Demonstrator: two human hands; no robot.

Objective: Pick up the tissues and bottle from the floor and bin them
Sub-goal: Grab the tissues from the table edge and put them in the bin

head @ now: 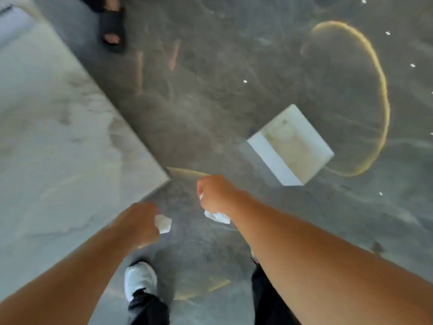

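- A grey marbled floor (210,102), glossy, with small bright glints on it.
- A pale slab-like bench (58,137) fills the left side, its corner pointing toward the middle.
- A white square block (293,146) lies on the floor at right, tilted.
- A thin yellowish ring (384,97) curves behind the block.
- A dark sandal (112,26) with a foot in it, top left.
- A white shoe (139,280) at the bottom.

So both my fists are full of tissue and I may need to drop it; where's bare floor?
Bare grey floor lies between the pale marble slab and the white square block. It is crowded by your white shoe.
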